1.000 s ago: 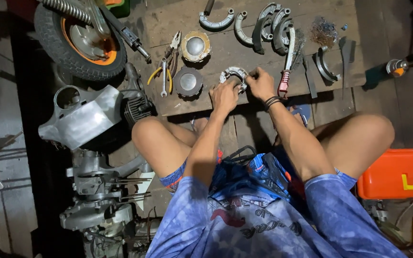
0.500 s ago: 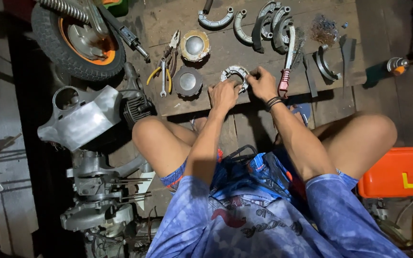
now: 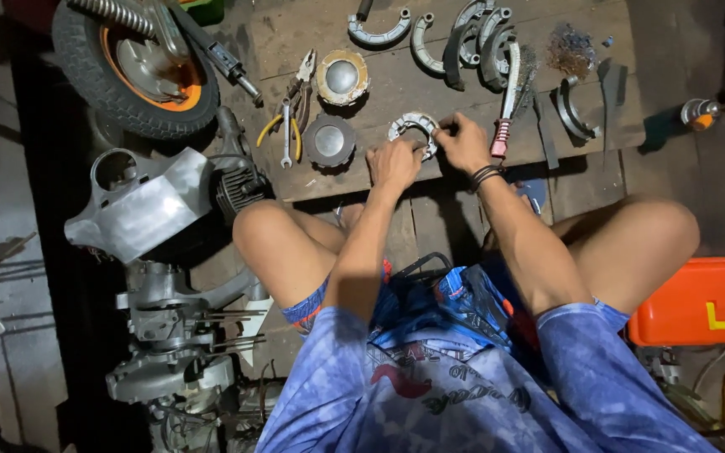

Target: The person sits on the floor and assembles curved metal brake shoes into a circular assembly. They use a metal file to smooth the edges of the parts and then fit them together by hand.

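I sit cross-legged before a wooden board (image 3: 430, 75). My left hand (image 3: 394, 164) and my right hand (image 3: 463, 141) both grip a curved metal brake shoe (image 3: 409, 126) lying on the board between them. The left hand holds its near end, the right hand pinches its right end. A dark band circles my right wrist. Just right of my right hand lies a wire brush with a red handle (image 3: 505, 101).
More brake shoes (image 3: 472, 33) lie at the board's far edge, pliers (image 3: 295, 96), a wrench and two round metal caps (image 3: 341, 77) to the left. A small wheel (image 3: 132, 71) and engine parts (image 3: 153, 252) are at left, an orange case (image 3: 702, 302) at right.
Both hands stay on the brake shoe with only slight finger shifts; the view has barely moved.
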